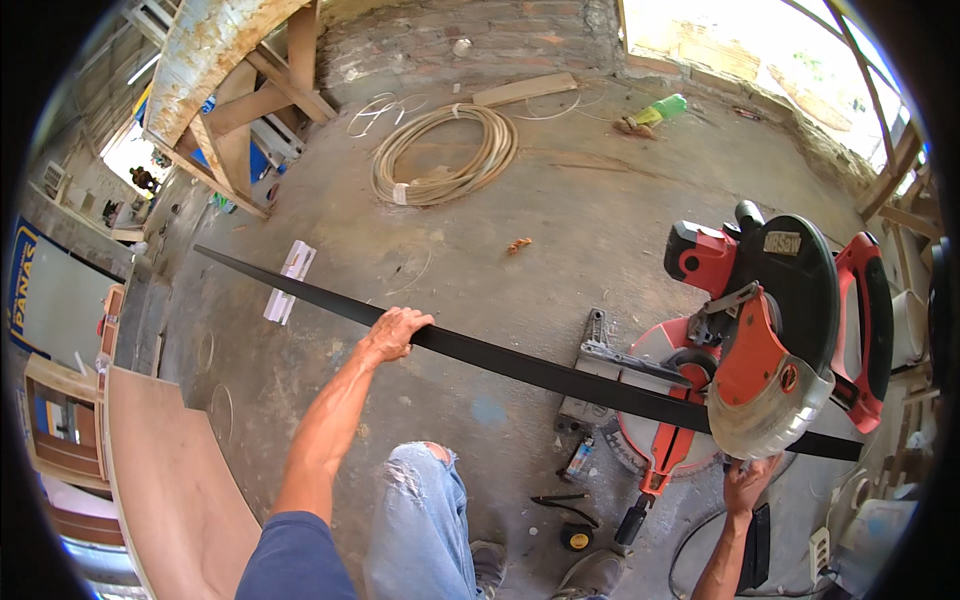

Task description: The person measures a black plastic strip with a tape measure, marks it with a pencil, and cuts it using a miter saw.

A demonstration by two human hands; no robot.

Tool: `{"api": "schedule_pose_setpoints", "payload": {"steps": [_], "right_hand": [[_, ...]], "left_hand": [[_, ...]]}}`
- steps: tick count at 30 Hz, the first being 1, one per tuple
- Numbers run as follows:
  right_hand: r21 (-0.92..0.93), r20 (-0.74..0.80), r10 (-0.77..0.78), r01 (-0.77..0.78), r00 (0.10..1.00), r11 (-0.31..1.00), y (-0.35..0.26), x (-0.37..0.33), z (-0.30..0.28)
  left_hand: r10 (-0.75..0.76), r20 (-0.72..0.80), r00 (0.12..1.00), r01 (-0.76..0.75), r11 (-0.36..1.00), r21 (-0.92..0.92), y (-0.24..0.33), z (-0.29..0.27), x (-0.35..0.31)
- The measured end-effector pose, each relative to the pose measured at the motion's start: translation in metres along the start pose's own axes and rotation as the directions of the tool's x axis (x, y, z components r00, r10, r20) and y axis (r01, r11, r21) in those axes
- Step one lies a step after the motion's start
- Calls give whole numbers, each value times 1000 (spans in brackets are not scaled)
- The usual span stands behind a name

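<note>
A long, flat black strip (530, 370) runs from the far left, across the bed of a red and black miter saw (760, 330), and out past its right side. My left hand (397, 333) is closed over the strip left of the saw. Below the saw's clear blade guard (775, 420), my right hand (750, 485) has its fingers bent at the strip's near edge; the guard partly hides the fingertips. Toward its far left end, the strip passes over a short pale profile piece (290, 282) on the floor. The saw head is raised above the strip.
A coiled tan hose (445, 155) lies toward the far wall, near a green bottle (660, 112). By my feet are a tape measure (577, 537) and a lighter (580, 456). Curved wooden panels (175, 480) stand at left. A power strip (820, 550) sits at lower right.
</note>
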State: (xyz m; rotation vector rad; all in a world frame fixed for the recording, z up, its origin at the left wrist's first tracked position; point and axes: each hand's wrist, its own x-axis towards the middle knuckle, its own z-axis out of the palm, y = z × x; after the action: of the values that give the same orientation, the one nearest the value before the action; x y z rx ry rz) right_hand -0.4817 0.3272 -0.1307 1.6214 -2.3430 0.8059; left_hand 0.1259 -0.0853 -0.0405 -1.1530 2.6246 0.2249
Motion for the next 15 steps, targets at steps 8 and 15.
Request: {"api": "schedule_pose_setpoints", "payload": {"steps": [8, 15], "right_hand": [[47, 28, 3, -5, 1000, 999, -14, 21, 26], [65, -77, 116, -111, 990, 992, -45, 47, 8]], "left_hand": [[-64, -77, 995, 62, 998, -22, -12, -1, 28], [-13, -206, 978, 17, 1000, 18, -48, 28, 32]]}}
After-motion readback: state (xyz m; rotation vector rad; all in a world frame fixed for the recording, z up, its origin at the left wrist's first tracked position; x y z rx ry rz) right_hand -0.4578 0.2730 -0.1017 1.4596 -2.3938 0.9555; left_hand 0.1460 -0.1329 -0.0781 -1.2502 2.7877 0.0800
